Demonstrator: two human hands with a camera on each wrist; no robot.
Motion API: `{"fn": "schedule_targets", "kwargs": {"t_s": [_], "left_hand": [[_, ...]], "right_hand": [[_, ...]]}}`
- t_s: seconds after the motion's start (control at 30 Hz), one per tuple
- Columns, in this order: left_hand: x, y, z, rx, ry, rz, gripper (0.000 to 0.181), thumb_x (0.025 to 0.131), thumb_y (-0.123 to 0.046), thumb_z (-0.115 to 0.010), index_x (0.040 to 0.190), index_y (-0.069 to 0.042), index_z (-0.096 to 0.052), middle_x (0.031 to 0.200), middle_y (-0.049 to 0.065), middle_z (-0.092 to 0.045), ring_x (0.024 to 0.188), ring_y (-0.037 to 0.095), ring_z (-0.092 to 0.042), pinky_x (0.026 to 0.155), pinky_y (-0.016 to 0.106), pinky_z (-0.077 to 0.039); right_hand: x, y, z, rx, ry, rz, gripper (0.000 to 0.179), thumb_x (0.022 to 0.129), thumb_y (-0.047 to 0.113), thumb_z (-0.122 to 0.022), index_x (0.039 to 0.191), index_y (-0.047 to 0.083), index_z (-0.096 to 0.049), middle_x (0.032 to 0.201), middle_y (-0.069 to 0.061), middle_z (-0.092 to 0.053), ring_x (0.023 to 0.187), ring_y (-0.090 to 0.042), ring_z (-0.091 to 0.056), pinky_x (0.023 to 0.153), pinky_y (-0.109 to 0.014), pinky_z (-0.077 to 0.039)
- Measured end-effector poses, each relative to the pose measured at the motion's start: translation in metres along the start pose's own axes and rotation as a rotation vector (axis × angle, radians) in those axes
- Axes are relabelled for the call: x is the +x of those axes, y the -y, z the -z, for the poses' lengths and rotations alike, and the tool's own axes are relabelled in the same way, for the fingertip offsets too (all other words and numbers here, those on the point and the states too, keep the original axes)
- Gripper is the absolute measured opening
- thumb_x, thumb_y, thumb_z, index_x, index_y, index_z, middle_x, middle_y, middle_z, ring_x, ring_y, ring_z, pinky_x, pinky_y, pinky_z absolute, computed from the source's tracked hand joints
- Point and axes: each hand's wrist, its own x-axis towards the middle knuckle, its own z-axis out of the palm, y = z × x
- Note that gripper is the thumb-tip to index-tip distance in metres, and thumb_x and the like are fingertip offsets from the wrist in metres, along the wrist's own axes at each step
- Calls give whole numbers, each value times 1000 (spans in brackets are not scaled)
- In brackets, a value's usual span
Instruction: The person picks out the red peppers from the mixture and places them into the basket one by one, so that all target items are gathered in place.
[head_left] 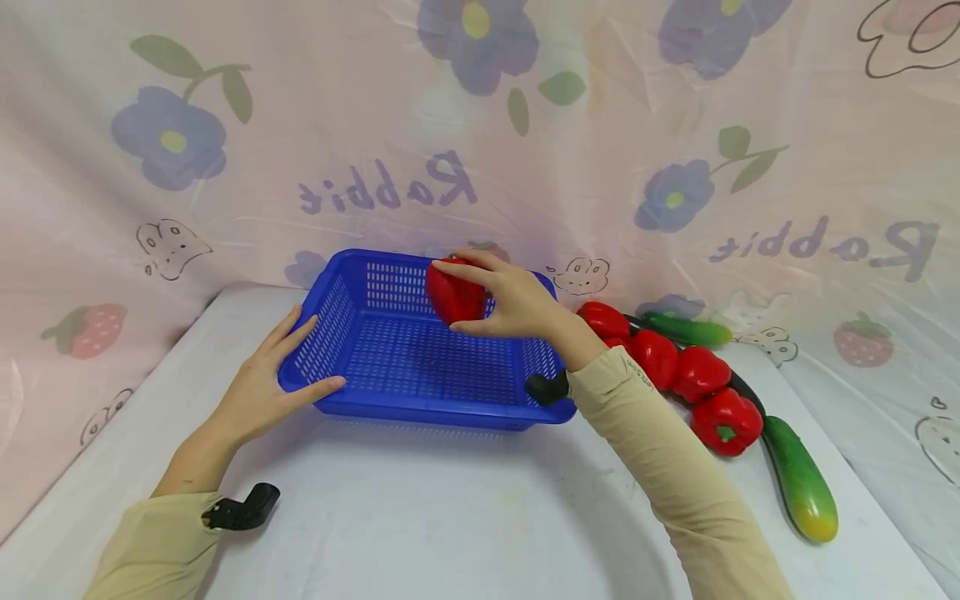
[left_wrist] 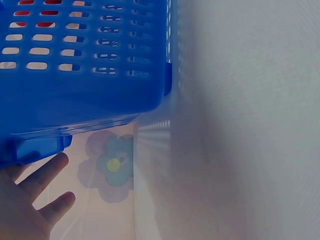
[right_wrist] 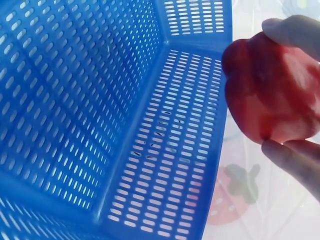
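A blue perforated plastic basket (head_left: pixel 420 410) stands on the white table, tilted slightly toward the head camera. My right hand (head_left: pixel 517 300) holds a red bell pepper (head_left: pixel 453 292) above the basket's far side, pinching it between thumb and fingers. In the right wrist view the bell pepper (right_wrist: pixel 270 95) is beside the perforated basket wall (right_wrist: pixel 170 130), thumb and fingertips on opposite sides. At the basket's left end my left hand (head_left: pixel 258 387) rests against the rim with fingers spread and fairly straight. The left wrist view shows the left hand (left_wrist: pixel 30 200) by the rim's outer edge.
Right of the basket lie several more red bell peppers (head_left: pixel 655 358), a green cucumber-like vegetable (head_left: pixel 686 330), a long dark vegetable (head_left: pixel 744 388) and a green one with a yellow end (head_left: pixel 802 483). A printed cloth (head_left: pixel 360 100) hangs right behind the basket.
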Motion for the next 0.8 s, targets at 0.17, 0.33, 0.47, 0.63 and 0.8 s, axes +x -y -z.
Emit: {"fn": "schedule_targets", "kwargs": {"t_s": [0.17,0.33,0.47,0.63,0.8], "left_hand": [[0,0,-1,-4,-12,-6,93,80,-44,-73,153,-16,-24,162,9,-7,145,46,-11,102,77,-19],[0,0,-1,-2,-16,-9,93,80,-44,-73,153,-16,-25,162,9,-8,145,46,-12,102,77,-19],[0,0,-1,0,-19,-8,92,80,-44,-74,153,-17,-25,162,8,-8,145,46,-13,102,76,-20],[0,-1,-1,-3,-20,-8,92,80,-44,-74,153,-17,-25,162,7,-8,145,45,-12,103,76,-20],[0,0,-1,-1,-23,-9,92,80,-44,-74,153,-17,-25,162,8,-9,145,45,-13,103,76,-20]], "right_hand": [[7,1,-5,-24,7,-14,77,78,38,-76,146,26,-42,151,-9,-37,117,-30,-57,86,-38,-57],[13,2,-12,-44,23,-57,76,79,41,-75,146,29,-41,152,-8,-36,118,-30,-57,87,-39,-57],[17,0,-18,-46,29,-74,76,80,40,-74,147,29,-40,151,-8,-36,118,-30,-57,88,-40,-56],[23,-2,-24,-45,20,-97,75,80,41,-73,147,31,-39,151,-7,-37,116,-29,-58,88,-40,-57],[29,-3,-30,-26,17,-116,76,80,41,-74,147,31,-39,151,-8,-36,117,-30,-58,87,-40,-57]]}}
